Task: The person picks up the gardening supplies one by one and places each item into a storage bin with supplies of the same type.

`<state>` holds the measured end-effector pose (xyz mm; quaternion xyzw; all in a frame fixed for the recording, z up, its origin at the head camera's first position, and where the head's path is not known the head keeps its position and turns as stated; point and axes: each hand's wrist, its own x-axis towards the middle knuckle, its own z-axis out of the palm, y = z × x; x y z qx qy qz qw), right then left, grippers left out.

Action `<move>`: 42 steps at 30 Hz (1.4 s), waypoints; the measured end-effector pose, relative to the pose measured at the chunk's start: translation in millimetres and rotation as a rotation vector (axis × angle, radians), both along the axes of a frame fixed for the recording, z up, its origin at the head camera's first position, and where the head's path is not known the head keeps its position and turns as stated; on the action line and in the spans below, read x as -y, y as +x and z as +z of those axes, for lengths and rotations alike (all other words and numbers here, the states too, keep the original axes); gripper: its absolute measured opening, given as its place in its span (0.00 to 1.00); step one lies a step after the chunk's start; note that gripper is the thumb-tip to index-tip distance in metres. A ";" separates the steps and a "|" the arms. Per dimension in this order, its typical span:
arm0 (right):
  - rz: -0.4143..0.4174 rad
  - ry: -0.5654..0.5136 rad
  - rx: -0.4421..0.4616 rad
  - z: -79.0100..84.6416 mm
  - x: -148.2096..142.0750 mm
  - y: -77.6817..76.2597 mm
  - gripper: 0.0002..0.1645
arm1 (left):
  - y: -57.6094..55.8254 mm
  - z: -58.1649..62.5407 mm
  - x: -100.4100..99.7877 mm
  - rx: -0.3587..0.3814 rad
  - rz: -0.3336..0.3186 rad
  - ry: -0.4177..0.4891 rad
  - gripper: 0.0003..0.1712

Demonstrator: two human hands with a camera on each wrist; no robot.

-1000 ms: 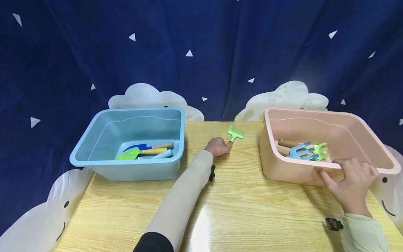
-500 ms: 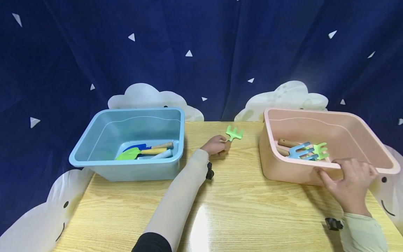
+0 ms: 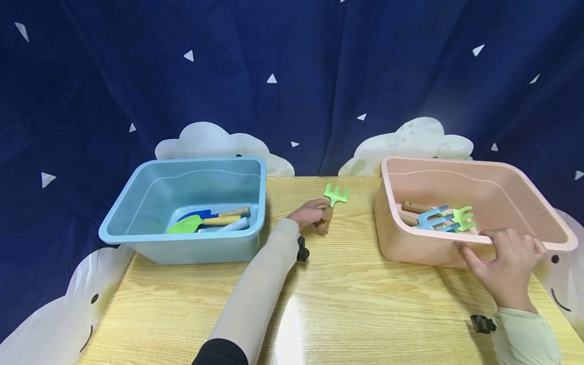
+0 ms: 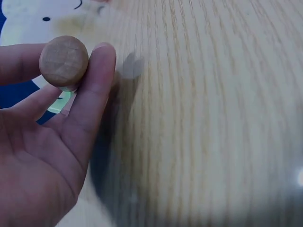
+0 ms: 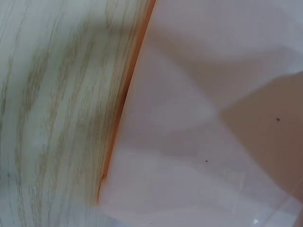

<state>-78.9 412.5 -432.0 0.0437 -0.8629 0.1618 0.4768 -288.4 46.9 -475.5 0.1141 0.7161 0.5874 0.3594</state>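
Observation:
Between the two bins, my left hand (image 3: 306, 215) pinches the wooden handle of a small green hand rake (image 3: 336, 194), its tines pointing to the back. The left wrist view shows the round handle end (image 4: 64, 62) between thumb and fingers, with the green head partly hidden behind. My right hand (image 3: 511, 261) grips the front rim of the pink bin (image 3: 410, 247), thumb outside and fingers over the edge. In that bin lie a blue hand rake (image 3: 431, 219) and another green rake (image 3: 463, 218), with wooden handles. The right wrist view holds mostly the pink bin wall (image 5: 189, 123).
A blue bin (image 3: 201, 251) stands on the left, holding a green trowel (image 3: 187, 224), a blue trowel (image 3: 196, 214) and a light blue handle (image 3: 234, 224). Both bins sit on a wooden table (image 3: 365, 304) before a dark blue curtain (image 3: 310, 50).
My left hand has shifted slightly left and toward me with the green rake, and more of its wooden handle now shows. The right hand keeps its grip on the pink bin's rim.

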 end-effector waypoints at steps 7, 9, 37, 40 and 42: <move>0.006 -0.002 0.003 0.5 0.1 -0.5 0.50 | 3.5 3.6 2.7 -0.023 0.050 -0.053 0.32; 0.007 -0.001 0.000 0.2 0.0 -0.6 0.50 | 2.9 2.6 2.0 -0.019 0.059 -0.057 0.32; 0.010 -0.018 0.008 -0.6 -0.2 -0.1 0.50 | 3.9 -3.5 12.8 0.045 -0.014 0.082 0.39; -0.002 -0.011 0.011 -0.8 -0.6 -0.1 0.50 | 2.1 -8.0 12.6 0.050 -0.003 0.083 0.38; -0.011 -0.006 0.012 -0.9 -1.1 0.1 0.51 | 1.5 -8.7 11.9 0.050 0.001 0.084 0.37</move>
